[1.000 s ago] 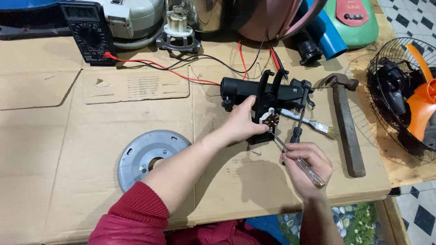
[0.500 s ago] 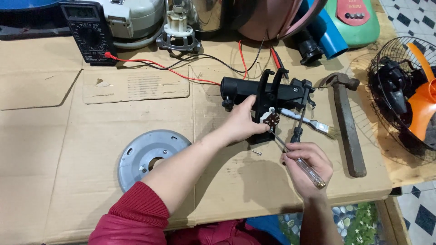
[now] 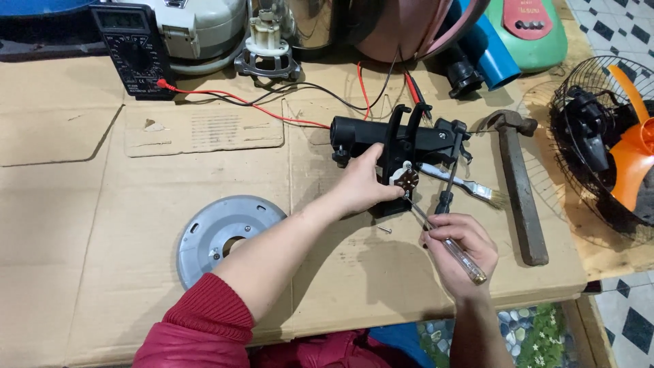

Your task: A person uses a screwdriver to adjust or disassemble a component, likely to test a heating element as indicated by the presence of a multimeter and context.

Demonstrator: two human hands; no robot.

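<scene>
I see the cardboard-covered surface (image 3: 82, 225), with a caged fan (image 3: 606, 150) with orange blades at its right edge. A grey metal disc (image 3: 225, 235) lies left of my forearm, and a hammer (image 3: 519, 184) lies right of the work. The black fan housing (image 3: 395, 143) sits mid-surface, upper centre. My left hand (image 3: 364, 184) is clamped on its small switch block (image 3: 405, 178). My right hand (image 3: 460, 249) is closed around a clear-handled screwdriver (image 3: 446, 238), its tip touching that block. A paintbrush (image 3: 470, 185) lies just beside.
</scene>
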